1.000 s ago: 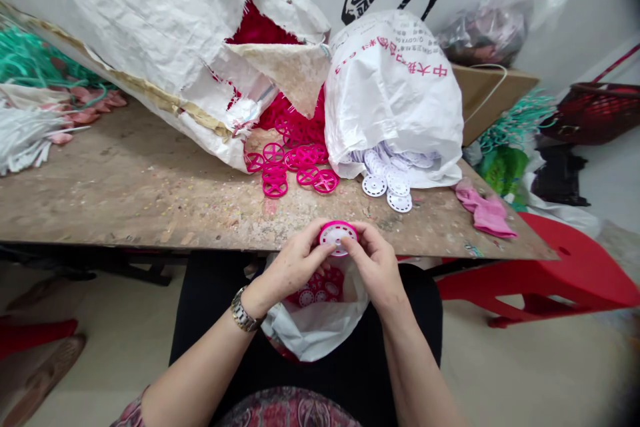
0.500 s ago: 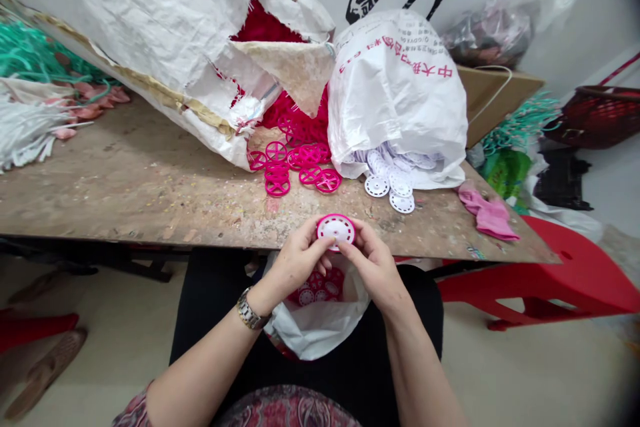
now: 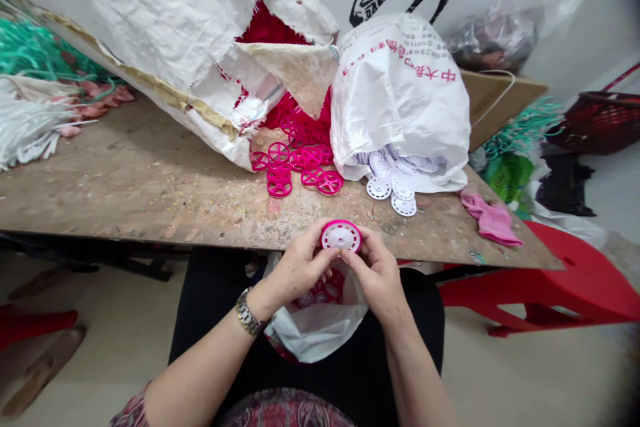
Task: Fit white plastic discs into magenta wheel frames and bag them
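Note:
Both my hands hold one small wheel [image 3: 341,236] at the table's near edge: a white perforated disc set in a pink rim. My left hand [image 3: 299,268] pinches its left side, and my right hand [image 3: 376,270] pinches its right side. Below them, on my lap, an open white plastic bag [image 3: 315,323] holds several finished pink-and-white wheels. On the table beyond lie loose pink spoked wheels [image 3: 300,167] and white discs [image 3: 393,183].
A torn white sack [image 3: 165,33] spills pink wheels, and a white printed bag [image 3: 400,93] spills white discs onto the worn wooden table [image 3: 125,187]. A pink cloth [image 3: 490,220] lies at right. A red plastic stool [image 3: 565,280] stands to the right.
The wheel has stayed pinched between both hands, shifting slightly up and then back down toward the table edge. The view drifted a little.

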Tool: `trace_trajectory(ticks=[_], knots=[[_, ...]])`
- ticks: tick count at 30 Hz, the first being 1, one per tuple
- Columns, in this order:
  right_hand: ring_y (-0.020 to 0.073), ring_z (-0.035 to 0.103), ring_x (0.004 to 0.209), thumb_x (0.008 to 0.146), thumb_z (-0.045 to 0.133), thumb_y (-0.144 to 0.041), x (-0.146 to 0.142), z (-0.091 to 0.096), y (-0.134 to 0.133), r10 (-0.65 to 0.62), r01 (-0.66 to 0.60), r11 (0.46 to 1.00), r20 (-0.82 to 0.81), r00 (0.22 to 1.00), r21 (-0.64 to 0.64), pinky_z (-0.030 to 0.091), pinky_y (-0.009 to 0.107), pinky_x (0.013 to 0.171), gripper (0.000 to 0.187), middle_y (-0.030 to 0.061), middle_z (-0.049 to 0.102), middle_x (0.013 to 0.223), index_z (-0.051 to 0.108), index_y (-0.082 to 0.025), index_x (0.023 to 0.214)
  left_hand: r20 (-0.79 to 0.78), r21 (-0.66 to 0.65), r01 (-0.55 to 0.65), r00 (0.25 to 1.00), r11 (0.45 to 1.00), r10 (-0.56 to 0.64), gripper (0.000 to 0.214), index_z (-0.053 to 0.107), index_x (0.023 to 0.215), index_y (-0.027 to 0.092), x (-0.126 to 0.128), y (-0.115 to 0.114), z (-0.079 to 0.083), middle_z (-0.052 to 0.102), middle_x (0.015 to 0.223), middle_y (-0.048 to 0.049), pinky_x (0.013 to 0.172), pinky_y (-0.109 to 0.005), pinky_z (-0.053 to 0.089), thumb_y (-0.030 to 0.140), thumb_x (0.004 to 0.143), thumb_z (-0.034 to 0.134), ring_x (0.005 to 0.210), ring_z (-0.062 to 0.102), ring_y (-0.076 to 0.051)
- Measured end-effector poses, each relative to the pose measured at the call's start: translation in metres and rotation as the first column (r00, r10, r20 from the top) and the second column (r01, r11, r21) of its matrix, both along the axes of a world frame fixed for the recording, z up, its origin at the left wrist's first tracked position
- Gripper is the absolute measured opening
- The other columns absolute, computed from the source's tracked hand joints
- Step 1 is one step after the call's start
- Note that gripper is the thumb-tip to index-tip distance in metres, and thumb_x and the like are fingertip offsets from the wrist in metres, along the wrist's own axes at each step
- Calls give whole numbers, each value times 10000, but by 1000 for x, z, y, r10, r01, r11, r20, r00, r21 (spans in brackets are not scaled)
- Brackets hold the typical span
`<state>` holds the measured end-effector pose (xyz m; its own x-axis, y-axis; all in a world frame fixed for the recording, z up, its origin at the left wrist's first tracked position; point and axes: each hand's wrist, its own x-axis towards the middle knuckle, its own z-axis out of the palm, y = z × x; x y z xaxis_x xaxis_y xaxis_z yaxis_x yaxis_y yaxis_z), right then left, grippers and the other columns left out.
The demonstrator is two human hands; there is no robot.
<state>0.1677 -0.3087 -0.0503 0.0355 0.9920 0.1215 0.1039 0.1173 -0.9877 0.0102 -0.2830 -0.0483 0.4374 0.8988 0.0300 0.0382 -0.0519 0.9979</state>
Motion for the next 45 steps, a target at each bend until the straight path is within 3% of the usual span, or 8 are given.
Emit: trace_trajectory(ticks=[8,13,17,23,26,33,39,45], knots=[[226,655,1010,924,561,-325,39,23,-2,302,-226,949,432,850,-219,502,359,893,355,32,707,1090,597,-266,1273,-145,160,32,989,987,-8,541,481,1375,208,-30,19,6,639,911,-19,638,-254,506,353,879,645,670,583,-121],[231,660,897,923,540,-295,41,19,22,37,-59,998,714,700,7,493,366,835,325,67,714,977,642,-207,1219,95,-38,-234,967,971,237,419,548,1250,176,-27,28,-2,610,834,-11,488,-199,483,402,899,578,593,601,-105],[229,654,921,926,515,-216,23,14,62,-106,-90,975,775,623,205,487,350,845,297,88,693,1037,648,-191,1190,194,-178,-266,934,947,299,421,574,1163,144,-20,32,-7,637,796,-18,474,-184,485,415,847,633,561,603,-96],[221,650,889,955,523,-254,-2,11,114,-172,-110,972,951,255,206,443,297,697,277,85,661,1091,651,-254,1200,220,-251,-273,918,929,330,415,587,1113,142,-19,36,-8,637,774,-4,473,-177,495,388,797,694,561,617,-93],[204,644,840,986,470,-266,-6,9,129,-159,-126,975,974,165,180,403,286,647,254,86,660,1062,679,-240,1129,252,-294,-251,910,922,328,433,573,1114,139,-22,38,-8,630,782,-1,473,-174,504,391,790,711,566,624,-91],[190,618,817,969,526,-269,-1,28,105,-171,-209,957,973,156,202,374,283,648,170,69,660,1000,689,-227,994,293,-403,-155,912,902,288,421,527,1123,160,-28,44,-2,661,884,-41,497,-190,540,397,822,702,614,675,-114],[205,617,860,981,529,-267,-10,31,58,-201,-435,847,943,266,304,397,307,727,162,66,689,942,679,-208,971,278,-441,-63,939,895,203,313,569,1001,154,-22,47,3,655,778,-20,492,-202,556,415,857,666,577,666,-120],[219,631,1027,993,491,-299,-1,21,43,-218,-370,809,817,534,457,475,329,853,213,93,673,1174,669,-223,1083,283,-407,-38,945,913,165,288,607,1019,145,-22,48,-1,658,687,-9,401,-153,490,353,836,688,490,628,-102]])
